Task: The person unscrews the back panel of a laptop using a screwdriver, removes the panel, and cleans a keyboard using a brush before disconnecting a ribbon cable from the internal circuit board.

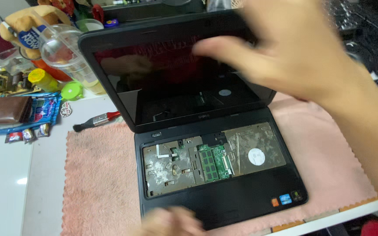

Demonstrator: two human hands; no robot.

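A black laptop [224,201] lies open on a pink cloth [97,183]. Its keyboard is off, baring a dusty metal plate and green memory boards [211,162]. My right hand [285,48] reaches in from the right, blurred, with its fingers spread over the top right of the dark screen [162,83]; whether it touches the lid is unclear. My left hand [171,222] sits at the bottom edge, blurred, against the laptop's front rim, and I cannot tell whether it holds anything.
A small brush with a red handle [97,120] lies left of the screen. At the back left stand a clear plastic cup [66,50], a plush toy [27,26], a brown wallet [3,110] on blue packets, and a yellow bottle [42,79].
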